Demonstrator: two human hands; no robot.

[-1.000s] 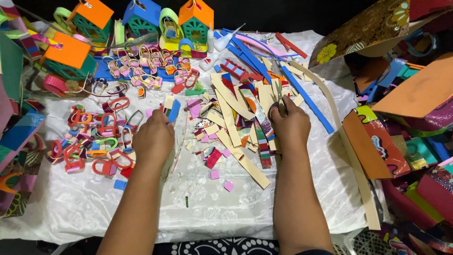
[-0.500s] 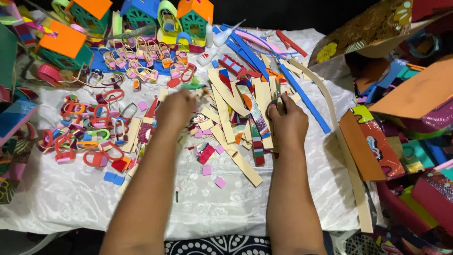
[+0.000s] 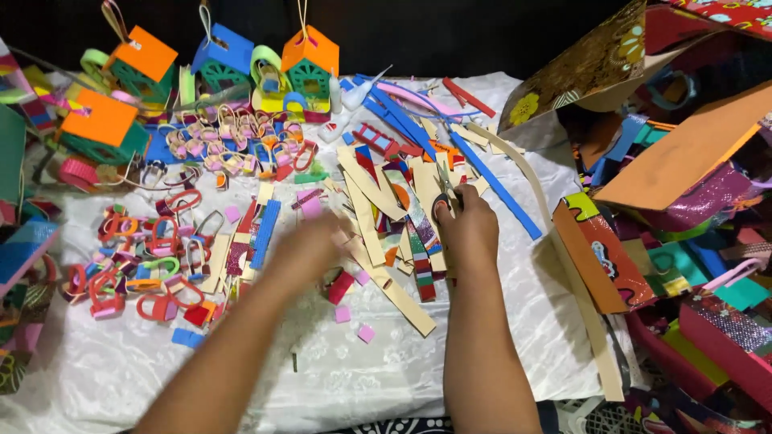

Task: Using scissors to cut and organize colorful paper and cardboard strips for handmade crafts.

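**Hands over a litter of paper strips and craft scraps**

The right hand [image 3: 466, 229] rests on the pile of tan and patterned paper strips [image 3: 378, 201] at the middle of the white cloth [image 3: 322, 370]. Its fingers are curled around the dark handles of a pair of scissors [image 3: 445, 189], whose blades point away from the person over the strips. The left hand [image 3: 310, 249] is blurred above the cloth, just left of the strip pile and near a few small pink squares [image 3: 354, 321]; whether its fingers are spread or pinching anything cannot be told.

To the left of the hands lies a scatter of small looped paper pieces [image 3: 137, 273] in red, orange, pink and green. A long blue strip [image 3: 494, 185] runs diagonally just right of the scissors. At the far edge of the cloth stand little paper houses: one with an orange roof [image 3: 145, 56], one with a blue roof [image 3: 229, 52], and another orange one with green walls [image 3: 310, 60]. On the right, sheets of coloured and patterned card [image 3: 683, 153] are heaped well apart from the hands.
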